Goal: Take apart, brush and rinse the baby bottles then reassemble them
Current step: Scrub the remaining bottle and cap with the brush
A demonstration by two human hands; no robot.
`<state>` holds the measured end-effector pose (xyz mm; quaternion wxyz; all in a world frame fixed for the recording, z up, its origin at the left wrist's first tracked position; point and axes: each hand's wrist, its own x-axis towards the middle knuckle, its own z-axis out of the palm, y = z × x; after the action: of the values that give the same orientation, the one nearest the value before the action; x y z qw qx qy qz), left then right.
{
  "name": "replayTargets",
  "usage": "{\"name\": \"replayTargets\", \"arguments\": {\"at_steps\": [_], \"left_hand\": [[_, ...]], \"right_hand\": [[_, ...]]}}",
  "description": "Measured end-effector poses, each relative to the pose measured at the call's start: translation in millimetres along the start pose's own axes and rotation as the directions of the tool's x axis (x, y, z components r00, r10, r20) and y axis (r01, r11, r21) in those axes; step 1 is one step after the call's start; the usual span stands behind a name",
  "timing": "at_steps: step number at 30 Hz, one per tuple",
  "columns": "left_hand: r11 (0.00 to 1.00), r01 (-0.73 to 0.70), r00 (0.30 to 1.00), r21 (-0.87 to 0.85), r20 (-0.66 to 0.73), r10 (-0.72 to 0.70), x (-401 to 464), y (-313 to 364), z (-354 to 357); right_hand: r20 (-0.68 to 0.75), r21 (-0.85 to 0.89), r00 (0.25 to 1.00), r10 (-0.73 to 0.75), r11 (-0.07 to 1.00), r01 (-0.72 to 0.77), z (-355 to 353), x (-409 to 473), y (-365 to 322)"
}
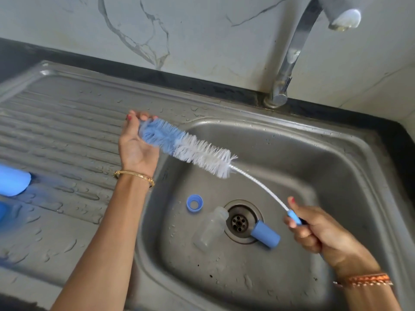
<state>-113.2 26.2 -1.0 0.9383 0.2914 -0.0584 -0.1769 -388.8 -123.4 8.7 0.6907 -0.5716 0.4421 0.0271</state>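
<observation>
A long bottle brush (190,149) with blue and white bristles spans the air above the sink basin (303,164). My right hand (314,230) grips its blue handle. My left hand (137,142) cups the blue bristle tip, fingers curled round it. On the basin floor a clear baby bottle body (211,227) lies on its side beside the drain (240,221). A blue screw ring (194,203) lies to the left of the drain, and a blue cap (266,235) lies at the drain's right edge.
A steel tap (289,57) rises behind the basin, its spout overhead at the upper right. The ribbed, wet drainboard (62,131) lies to the left, with a blue object (12,180) at its left edge. A marble-patterned wall stands behind.
</observation>
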Motion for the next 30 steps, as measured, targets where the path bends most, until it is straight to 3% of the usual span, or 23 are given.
{"name": "replayTargets", "arguments": {"at_steps": [2, 4, 5, 6, 8, 9, 10, 11, 12, 14, 16, 18, 23, 26, 28, 30], "left_hand": [[0.999, -0.041, 0.999, 0.019, -0.026, 0.042, 2.3, 3.1, -3.0], [0.995, -0.073, 0.995, 0.075, -0.059, 0.077, 4.2, 1.8, -4.6], [0.991, -0.079, 0.993, 0.108, -0.08, 0.088, 4.3, 0.0, -4.4], [0.988, -0.072, 0.991, 0.134, -0.106, 0.087, 4.1, -2.8, -3.6], [0.992, -0.024, 0.987, 0.127, -0.155, 0.044, 3.4, -7.5, -1.2], [0.994, -0.006, 0.987, 0.111, -0.159, 0.024, 3.0, -8.7, 0.3], [0.995, -0.001, 0.989, 0.103, -0.148, 0.017, 2.5, -9.1, 1.0], [0.995, -0.007, 0.991, 0.102, -0.132, 0.021, 1.7, -8.4, 1.9], [0.994, -0.017, 0.993, 0.107, -0.118, 0.03, 1.2, -7.2, 2.5], [0.994, -0.026, 0.994, 0.106, -0.099, 0.036, 0.9, -2.1, 2.0], [0.997, -0.017, 0.997, 0.077, -0.077, 0.023, 0.6, 2.8, 1.7], [0.999, 0.003, 0.998, 0.034, -0.055, -0.001, -0.2, 5.4, 1.6], [0.982, 0.012, 0.999, -0.186, 0.046, -0.004, -1.0, 9.4, -0.4], [0.966, 0.018, 0.995, -0.257, 0.098, 0.008, -2.1, 10.0, -4.7], [0.982, 0.014, 0.999, -0.188, 0.047, -0.005, -2.1, 6.4, -5.2], [0.995, 0.014, 0.999, -0.099, -0.04, -0.018, -1.9, 2.0, -1.9]], "right_hand": [[-0.08, -0.072, 0.987, -0.136, 0.989, 0.13, 3.6, 2.7, 2.0], [-0.193, -0.251, 0.905, -0.38, 0.91, 0.329, 8.4, 5.4, 6.7], [-0.259, -0.461, 0.794, -0.549, 0.793, 0.398, 9.4, 7.8, 10.3], [-0.312, -0.666, 0.647, -0.696, 0.646, 0.374, 9.8, 10.8, 13.1], [-0.345, -0.838, 0.381, -0.858, 0.464, 0.286, 12.3, 10.9, 14.4], [-0.355, -0.854, 0.322, -0.878, 0.445, 0.269, 14.6, 8.7, 14.2], [-0.398, -0.835, 0.328, -0.857, 0.487, 0.258, 16.8, 6.4, 12.8], [-0.453, -0.784, 0.407, -0.793, 0.572, 0.243, 17.9, 4.7, 9.7], [-0.471, -0.722, 0.544, -0.694, 0.658, 0.215, 18.4, 4.0, 8.0], [-0.376, -0.504, 0.804, -0.462, 0.829, 0.241, 17.6, 2.1, 5.4], [-0.184, -0.208, 0.963, -0.199, 0.965, 0.16, 16.2, -1.1, 1.5], [-0.045, -0.061, 0.998, -0.037, 0.998, 0.034, 16.0, -4.1, -1.1], [0.152, 0.093, 0.984, 0.094, 0.99, -0.109, 23.4, -10.1, -5.6], [0.038, -0.043, 0.998, 0.059, 0.997, -0.058, 28.5, -4.1, -2.8], [-0.124, -0.18, 0.988, -0.091, 0.981, 0.068, 26.5, 2.7, 1.1], [-0.243, -0.272, 0.93, -0.276, 0.94, 0.208, 22.6, 7.0, 4.8]]}}
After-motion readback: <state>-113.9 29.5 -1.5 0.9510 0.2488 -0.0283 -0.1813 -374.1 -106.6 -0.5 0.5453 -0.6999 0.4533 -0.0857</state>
